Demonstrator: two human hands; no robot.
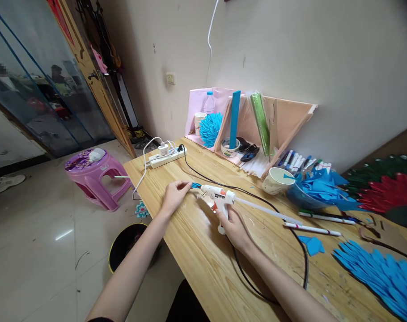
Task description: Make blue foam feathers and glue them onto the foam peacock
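Observation:
My right hand point(235, 226) is wrapped round the handle of a white hot glue gun point(220, 197). A long clear glue stick point(270, 210) sticks out of the gun's back end. In a pinch, my left hand point(175, 195) holds a small blue strip piece point(196, 185) right by the gun's nozzle. Whether nozzle and piece touch, I cannot tell. A black cord point(304, 250) loops over the wooden table point(203, 264) beside my right arm.
Beyond my hands lies a white power strip point(166, 157). Along the wall stand a blue petalled flower point(211, 129), a tape roll point(230, 146) and a paper cup point(277, 180). Rightward are a bowl of blue pieces point(311, 197), markers point(312, 229) and a blue fringed piece point(378, 277). A pink stool point(99, 179) stands left.

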